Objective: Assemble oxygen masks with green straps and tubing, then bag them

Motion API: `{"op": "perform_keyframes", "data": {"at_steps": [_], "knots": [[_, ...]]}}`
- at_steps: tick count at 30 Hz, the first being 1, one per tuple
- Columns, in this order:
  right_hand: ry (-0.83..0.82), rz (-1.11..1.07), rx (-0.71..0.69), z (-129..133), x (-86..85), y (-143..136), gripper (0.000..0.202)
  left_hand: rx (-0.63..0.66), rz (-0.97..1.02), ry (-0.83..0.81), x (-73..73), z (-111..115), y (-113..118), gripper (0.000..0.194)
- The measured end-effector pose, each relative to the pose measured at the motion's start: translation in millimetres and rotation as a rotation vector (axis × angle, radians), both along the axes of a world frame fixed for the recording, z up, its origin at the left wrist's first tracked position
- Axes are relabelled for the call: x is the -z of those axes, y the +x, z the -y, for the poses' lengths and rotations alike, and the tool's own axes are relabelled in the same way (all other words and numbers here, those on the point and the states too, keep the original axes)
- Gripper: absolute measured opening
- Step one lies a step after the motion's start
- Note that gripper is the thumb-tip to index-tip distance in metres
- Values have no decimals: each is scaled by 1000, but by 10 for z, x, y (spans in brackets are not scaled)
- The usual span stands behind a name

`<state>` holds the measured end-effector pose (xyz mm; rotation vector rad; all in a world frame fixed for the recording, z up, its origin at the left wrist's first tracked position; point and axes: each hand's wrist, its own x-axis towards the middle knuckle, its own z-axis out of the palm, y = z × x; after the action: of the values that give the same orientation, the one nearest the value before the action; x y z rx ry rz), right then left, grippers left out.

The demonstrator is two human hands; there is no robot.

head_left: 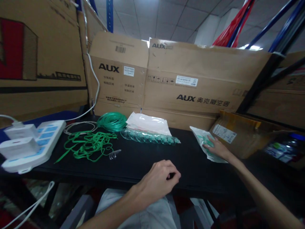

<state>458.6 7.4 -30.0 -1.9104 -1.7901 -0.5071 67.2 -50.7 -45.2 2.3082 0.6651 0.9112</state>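
On the right of the black table, my right hand [218, 149] reaches onto a white and clear packet [202, 135] with green tubing inside, its fingers spread over the packet. My left hand [163, 176] is curled at the table's front edge, fingers bent in towards the thumb, with nothing seen in it. Behind it lies a row of clear green plastic masks [150, 136], touching a stack of white packets [149, 123]. Further left are a coil of green tubing [112, 121], a tangle of green elastic straps [89, 144] and small clear pieces [114, 154].
A white power strip [46, 138] with plugs stands at the left, its cable running up. Large cardboard panels [166, 63] line the back. An open cardboard box [234, 135] and a blue-capped bottle [286, 148] are at the right.
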Motion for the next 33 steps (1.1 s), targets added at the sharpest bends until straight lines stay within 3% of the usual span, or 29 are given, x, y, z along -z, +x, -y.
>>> {"op": "perform_keyframes", "data": {"at_steps": [3, 6, 9, 13, 19, 22, 26, 30, 33], "knots": [[10, -112, -8, -63, -127, -226, 66, -5, 8, -3, 20, 20, -35, 21], [-57, -187, -192, -134, -196, -697, 56, 10, 25, 3, 41, 16, -34, 19], [-171, -221, -420, -185, -178, -1215, 45, 9, 32, 42, 75, 15, -28, 20], [-149, -249, -519, -204, -101, -1616, 45, 1, 0, 113, 116, 33, -10, 25], [-69, -277, -550, -185, -68, -1649, 42, 15, -51, 154, 123, 35, -6, 28], [-64, -293, -551, -176, -61, -1641, 41, -84, -64, 209, 42, -43, -33, 32], [-92, -327, -561, -190, -55, -1649, 39, -248, -219, 393, -139, -358, -18, 41], [-102, -395, -538, -222, -22, -1639, 42, -215, -502, 513, -203, -727, 66, 64], [-84, -469, -483, -253, 23, -1616, 44, -222, -575, 547, -169, -845, 91, 69]]}}
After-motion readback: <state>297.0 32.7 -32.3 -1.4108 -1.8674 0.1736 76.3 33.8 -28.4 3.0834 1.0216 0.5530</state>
